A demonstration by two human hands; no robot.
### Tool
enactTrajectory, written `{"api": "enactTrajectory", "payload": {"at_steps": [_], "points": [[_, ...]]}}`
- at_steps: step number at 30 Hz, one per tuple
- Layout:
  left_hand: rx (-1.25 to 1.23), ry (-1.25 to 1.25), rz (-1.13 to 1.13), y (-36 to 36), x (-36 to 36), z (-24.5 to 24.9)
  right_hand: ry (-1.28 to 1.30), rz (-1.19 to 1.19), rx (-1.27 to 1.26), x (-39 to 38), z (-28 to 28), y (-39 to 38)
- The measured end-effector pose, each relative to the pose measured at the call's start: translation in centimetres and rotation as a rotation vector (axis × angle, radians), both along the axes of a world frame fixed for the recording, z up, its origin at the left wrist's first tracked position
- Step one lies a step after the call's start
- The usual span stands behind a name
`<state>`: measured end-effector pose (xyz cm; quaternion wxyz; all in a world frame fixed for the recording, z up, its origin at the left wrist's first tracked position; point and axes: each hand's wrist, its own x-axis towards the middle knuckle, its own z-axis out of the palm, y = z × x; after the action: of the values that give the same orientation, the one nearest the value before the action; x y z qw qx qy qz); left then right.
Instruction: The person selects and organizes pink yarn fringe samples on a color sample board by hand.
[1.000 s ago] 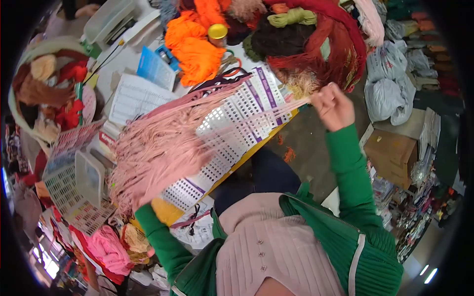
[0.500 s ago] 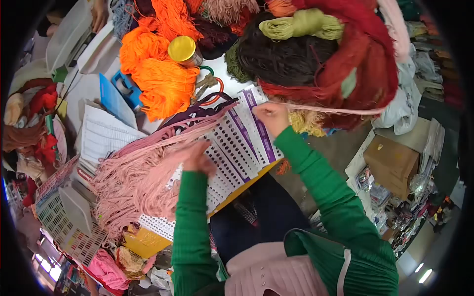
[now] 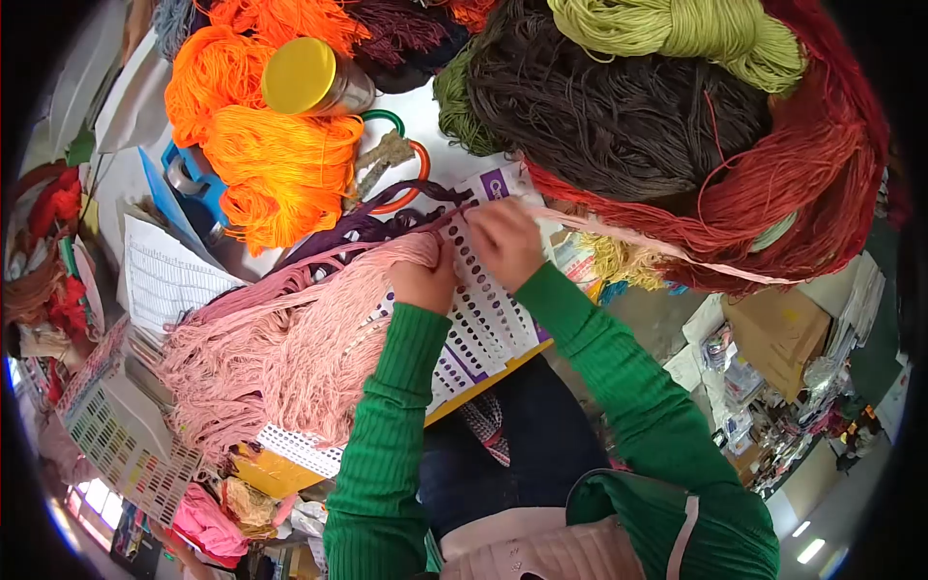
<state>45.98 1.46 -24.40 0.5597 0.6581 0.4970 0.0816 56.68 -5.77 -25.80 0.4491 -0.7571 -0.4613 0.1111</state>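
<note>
My left hand (image 3: 425,280) is closed around the upper end of a thick bundle of light pink thread (image 3: 329,319), which spreads out to the left. My right hand (image 3: 507,242) is just to its right, fingers bent together at the top of a white card with rows of punched holes (image 3: 483,324). A pink strand (image 3: 628,242) runs from behind the right hand toward the right; the fingertips seem pinched on thread there, partly hidden. Darker purple thread (image 3: 372,227) lies along the card's upper edge.
Orange yarn (image 3: 280,174), a jar with a yellow lid (image 3: 300,77) and scissors (image 3: 420,169) lie beyond the card. Dark brown yarn (image 3: 609,116), red yarn (image 3: 812,184) and a green skein (image 3: 677,29) are piled at right. Printed papers (image 3: 174,275) lie left.
My left hand has moved up and closed on the pink thread bundle. My right hand has shifted slightly left and down, nearer to it. The view has moved closer to the table.
</note>
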Motion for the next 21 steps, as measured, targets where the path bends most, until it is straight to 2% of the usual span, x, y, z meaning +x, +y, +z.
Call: {"api": "enactTrajectory", "payload": {"at_steps": [1,3,5,6,8,9,11,12,16,18,19,21], "points": [[-0.115,0.014,0.016,0.4,0.1,0.6,-0.039,0.093,-0.026,-0.5,0.1,-0.2],[-0.025,0.103,-0.058,0.6,-0.6,-1.2,-0.047,0.128,-0.072,-1.0,0.0,-0.4],[-0.083,-0.095,0.01,0.6,-0.6,-2.4,-0.08,0.204,-0.188,-1.3,0.3,-0.7],[-0.087,-0.092,0.012,0.6,-0.6,-2.4,-0.077,0.206,-0.191,-1.2,0.5,-0.8],[-0.271,-0.231,0.116,0.4,-0.2,-2.1,-0.052,0.22,-0.071,-0.8,0.7,-0.7],[-0.274,-0.23,0.119,0.1,-0.1,-2.5,-0.05,0.222,-0.073,-0.7,0.4,-0.7],[-0.096,-0.191,0.144,-0.5,0.1,-3.3,0.092,0.207,0.002,-0.7,-0.4,-0.7],[0.076,-0.191,0.119,-0.6,0.3,-3.4,0.091,0.186,0.017,-0.6,-0.6,-0.5],[0.174,-0.211,0.094,-0.3,0.1,-2.7,0.15,0.125,-0.023,-0.9,0.1,-0.4],[-0.316,-0.195,0.282,0.2,-1.2,0.1,0.128,0.107,-0.063,-1.0,0.2,-0.4],[-0.589,-0.302,0.523,0.1,-1.5,1.4,0.144,0.127,-0.052,-0.8,0.4,-0.5],[-1.077,-0.527,0.487,1.4,-3.4,3.8,0.069,0.119,-0.032,-0.5,0.2,-0.4]]}}
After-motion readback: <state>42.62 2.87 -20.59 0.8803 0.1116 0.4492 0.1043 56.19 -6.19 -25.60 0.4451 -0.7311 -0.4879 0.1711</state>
